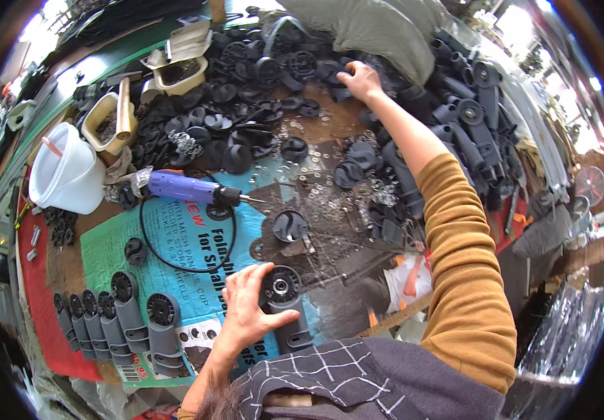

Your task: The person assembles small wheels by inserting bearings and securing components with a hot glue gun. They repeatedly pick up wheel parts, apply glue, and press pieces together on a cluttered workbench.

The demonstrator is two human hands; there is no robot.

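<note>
Left hand point(246, 308) clamps a black caster bracket point(284, 304) near the bench's front edge — fingers curled over its wheel end. Right hand point(361, 78) reaches into the far parts pile point(274, 63), fingers bent; grasp cannot be told. Bracket likely stiff, light plastic — grip the shank.

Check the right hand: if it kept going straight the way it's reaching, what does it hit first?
The right hand already touches the heap of black round plastic parts. Straight on lies more of that heap, then probably the grey-green cloth; depth is unclear.
</note>
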